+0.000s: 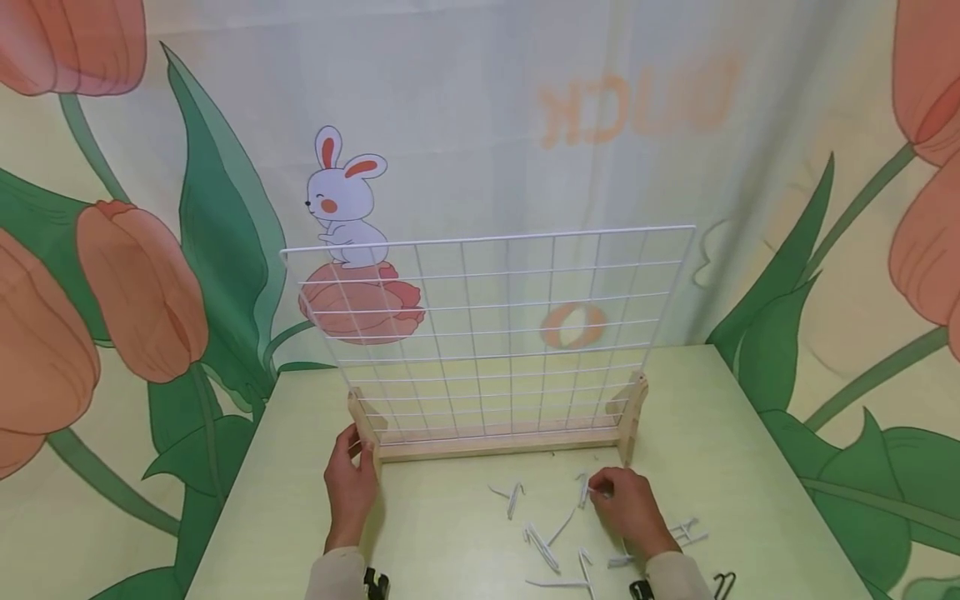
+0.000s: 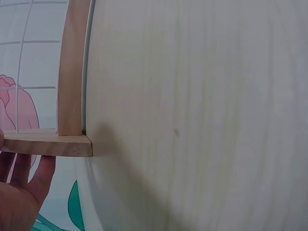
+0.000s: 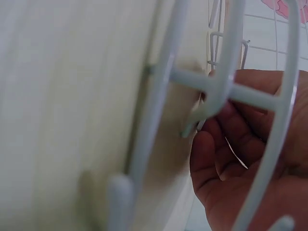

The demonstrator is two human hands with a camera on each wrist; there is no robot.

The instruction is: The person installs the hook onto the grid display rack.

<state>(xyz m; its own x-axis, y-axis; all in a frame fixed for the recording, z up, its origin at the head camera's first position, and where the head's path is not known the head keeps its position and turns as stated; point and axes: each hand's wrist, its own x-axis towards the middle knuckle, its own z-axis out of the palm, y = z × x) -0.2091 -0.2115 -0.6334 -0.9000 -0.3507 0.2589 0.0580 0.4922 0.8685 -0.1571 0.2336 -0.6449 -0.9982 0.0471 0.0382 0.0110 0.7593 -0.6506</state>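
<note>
A white wire grid panel (image 1: 487, 308) stands upright in a wooden stand (image 1: 495, 444) on the table. My left hand (image 1: 351, 487) grips the stand's left upright, thumb on one side and fingers on the other. In the left wrist view, the fingers (image 2: 42, 175) press against a wooden piece (image 2: 53, 144) of that stand. My right hand (image 1: 628, 504) pinches a white wire hook (image 1: 582, 492) in front of the stand's right end. The right wrist view has a large white wire hook (image 3: 224, 57) close to the camera, hiding part of my right hand (image 3: 231, 149).
Several white wire hooks (image 1: 542, 547) lie scattered on the pale table (image 1: 435, 525). More white hooks (image 1: 688, 531) lie beside my right forearm, with a black hook (image 1: 724, 585) near the front edge. A printed curtain (image 1: 465, 125) hangs behind the table.
</note>
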